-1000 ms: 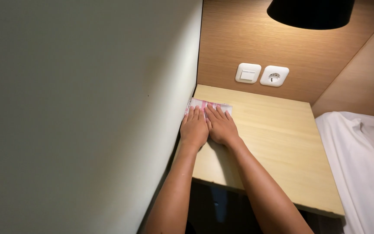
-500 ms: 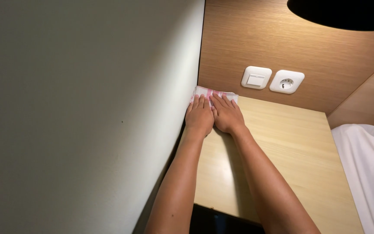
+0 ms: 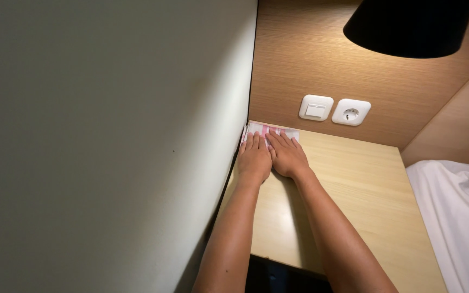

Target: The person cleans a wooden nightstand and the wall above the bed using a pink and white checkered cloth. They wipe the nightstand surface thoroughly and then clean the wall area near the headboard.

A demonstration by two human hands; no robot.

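A folded white and pink cloth point(image 3: 278, 132) lies in the far left corner of a light wooden bedside table point(image 3: 354, 184), against the wall. My left hand point(image 3: 254, 158) and my right hand point(image 3: 286, 154) lie flat side by side on the table, fingers together, pressing down on the near part of the cloth. Most of the cloth is hidden under the fingers.
A pale wall point(image 3: 109, 141) runs along the left. A wood panel at the back carries a white light switch point(image 3: 315, 107) and a white socket point(image 3: 350, 112). A black lampshade point(image 3: 408, 24) hangs above. White bedding point(image 3: 457, 217) lies on the right.
Both hands with the cloth have slid toward the back corner of the table. The camera view has also shifted.
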